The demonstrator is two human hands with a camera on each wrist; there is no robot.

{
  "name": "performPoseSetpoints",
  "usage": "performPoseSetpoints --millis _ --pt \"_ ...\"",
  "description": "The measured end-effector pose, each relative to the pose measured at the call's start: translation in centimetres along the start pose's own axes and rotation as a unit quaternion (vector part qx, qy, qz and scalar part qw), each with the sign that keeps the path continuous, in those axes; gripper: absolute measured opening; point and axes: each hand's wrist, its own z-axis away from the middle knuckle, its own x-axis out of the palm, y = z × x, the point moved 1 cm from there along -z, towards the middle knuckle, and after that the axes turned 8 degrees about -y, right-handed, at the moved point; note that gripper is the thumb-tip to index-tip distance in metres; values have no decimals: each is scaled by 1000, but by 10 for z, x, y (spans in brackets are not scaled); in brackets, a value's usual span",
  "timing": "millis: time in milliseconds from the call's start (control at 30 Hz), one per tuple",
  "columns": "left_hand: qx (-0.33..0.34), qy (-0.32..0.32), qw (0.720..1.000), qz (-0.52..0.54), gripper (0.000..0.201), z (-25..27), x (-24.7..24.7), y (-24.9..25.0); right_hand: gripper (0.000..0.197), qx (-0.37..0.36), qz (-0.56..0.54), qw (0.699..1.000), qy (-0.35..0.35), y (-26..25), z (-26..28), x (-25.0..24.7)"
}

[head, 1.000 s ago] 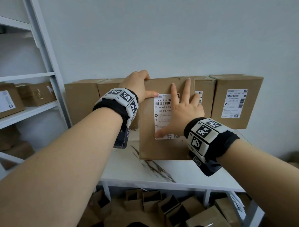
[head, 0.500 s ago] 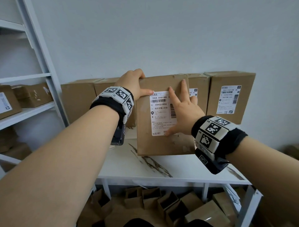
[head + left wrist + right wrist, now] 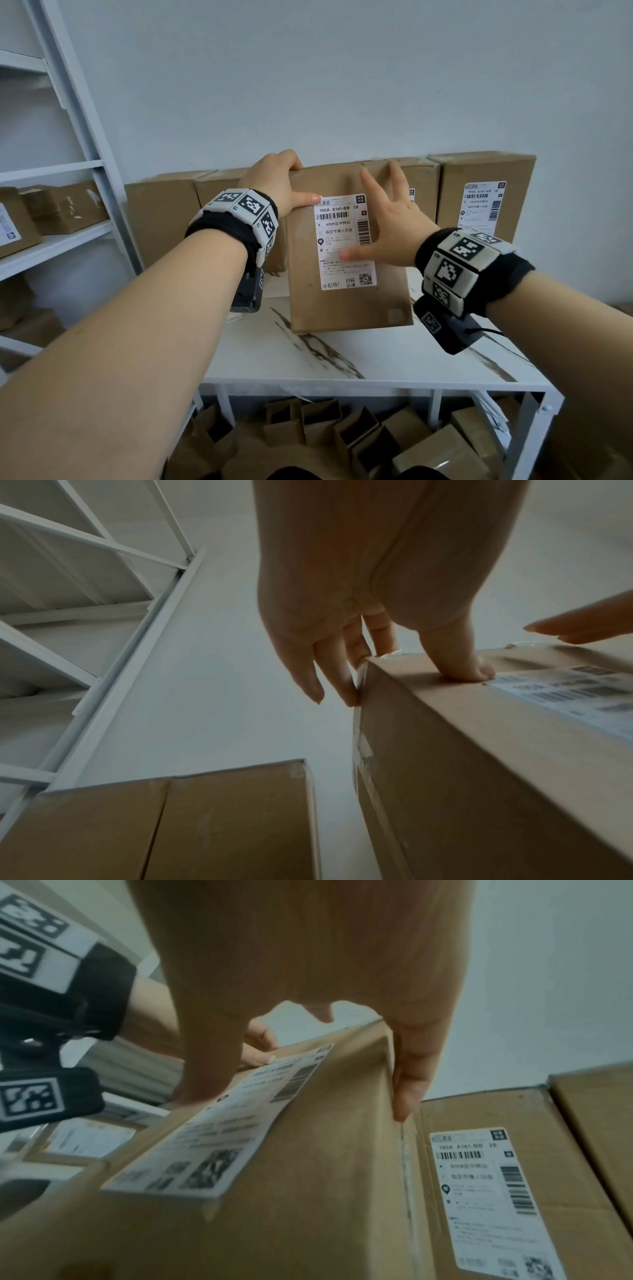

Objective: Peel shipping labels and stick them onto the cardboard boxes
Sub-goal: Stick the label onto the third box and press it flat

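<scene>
- Cardboard box (image 3: 349, 301) upright on the white marble-patterned table (image 3: 394, 356), near edge of the row, labelled face toward the head camera.
- Shipping label (image 3: 344, 241) stuck flat on the upper middle of that face; barcode, "190A A161-BB 28" and a QR code at bottom right legible.
- Left hand (image 3: 279, 186) gripping the top left corner of the box: fingers curled over the top edge to the far side, thumb pressed on the front face, tip touching the label's top left corner. Left wrist view confirms thumb on the face and fingers down the side edge.
- Right hand (image 3: 394, 226) spread wide with fingers straight, not clamped on anything; thumb tip lying across the label's middle, index finger up the box face, outer fingers at the right edge. In the right wrist view one finger reaches down the box's right side.
- Row of further boxes (image 3: 486, 192) behind against the wall, touching one another; far-right one carries a matching label (image 3: 481, 205), the next one left shows a label mostly hidden behind the right hand.
- Unlabelled faces on the two boxes (image 3: 164, 212) at far left of the row.
- White shelving unit (image 3: 92, 164) at left, with more boxes on a shelf.
- Open empty cartons (image 3: 342, 435) on the floor beneath the table.
</scene>
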Motion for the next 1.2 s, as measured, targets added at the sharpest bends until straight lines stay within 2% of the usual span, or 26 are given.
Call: performPoseSetpoints --millis 67,133,200,367,667,733,933,1033,1200 --pt "2 2 1000 3 57 -1 1 -1 108 19 -39 998 45 -2 -8 -3" --pt "4 6 1000 3 57 -1 2 -2 100 32 -51 996 62 -2 -15 -6" --pt "5 7 1000 1 57 -2 3 -3 106 29 -52 997 52 2 -20 -8" --pt "3 5 1000 -2 57 -3 3 -3 142 6 -33 999 -9 13 -12 -1" --pt "3 5 1000 -5 56 0 1 -1 150 -1 -3 998 -63 15 6 11" --pt "2 2 1000 -7 56 0 0 0 144 -4 -10 999 -52 17 6 10" --pt "0 2 1000 -13 55 -2 -1 -1 95 -10 -19 999 50 21 -4 -1" --pt "3 7 1000 -8 54 -1 0 -1 95 14 -25 996 88 15 -12 -7" --pt "4 10 1000 -5 54 -1 1 -2 95 47 -35 994 90 12 -30 -16"
